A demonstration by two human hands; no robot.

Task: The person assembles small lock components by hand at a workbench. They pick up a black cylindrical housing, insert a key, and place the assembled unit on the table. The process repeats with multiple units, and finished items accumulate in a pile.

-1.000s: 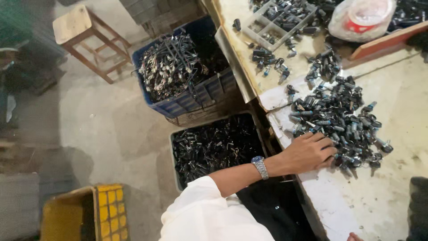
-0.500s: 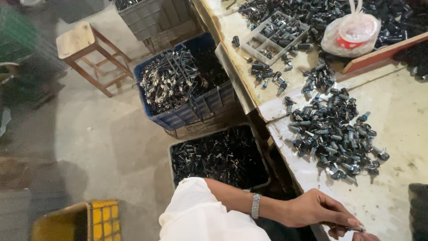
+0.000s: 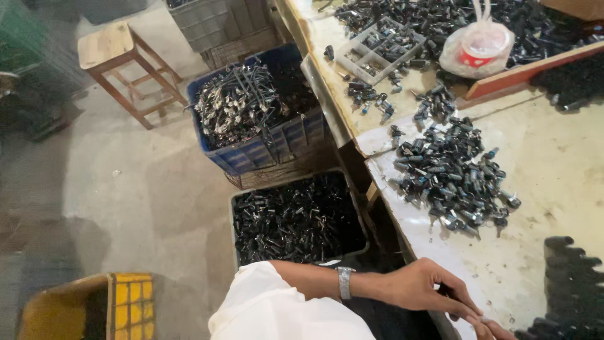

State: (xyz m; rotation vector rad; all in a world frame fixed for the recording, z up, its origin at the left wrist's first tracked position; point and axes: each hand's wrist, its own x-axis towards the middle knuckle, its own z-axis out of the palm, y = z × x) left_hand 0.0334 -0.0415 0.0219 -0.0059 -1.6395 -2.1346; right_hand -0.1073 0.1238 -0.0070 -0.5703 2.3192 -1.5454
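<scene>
Nearest, at the bottom edge, the left hand (image 3: 421,289) reaches across from a white sleeve (image 3: 277,311), a metal watch (image 3: 344,283) on the wrist. Its fingers are drawn together and pointing down-right, pinching toward the fingertips of the right hand (image 3: 494,327), which barely shows at the frame's edge. Whether either hand grips a small part I cannot tell; the meeting point is cut off. Both hands sit over the near edge of the pale table (image 3: 553,182). Just right of them, a dark block of parts (image 3: 569,283) fills the corner.

Beyond the hands, a loose pile (image 3: 450,173) of small black-and-silver parts lies on the table, well apart from the fingers. Below the table edge, left of the arm, a grey bin (image 3: 296,217) of dark parts stands on the floor, and a yellow crate (image 3: 94,305) sits farther left.

Farther back, a blue crate (image 3: 264,148) holds tangled metal pieces. On the table behind the pile lie a grey divided tray (image 3: 377,47), a white bag (image 3: 478,47) and a wooden strip (image 3: 528,72). A wooden stool (image 3: 119,56) stands at the far left.
</scene>
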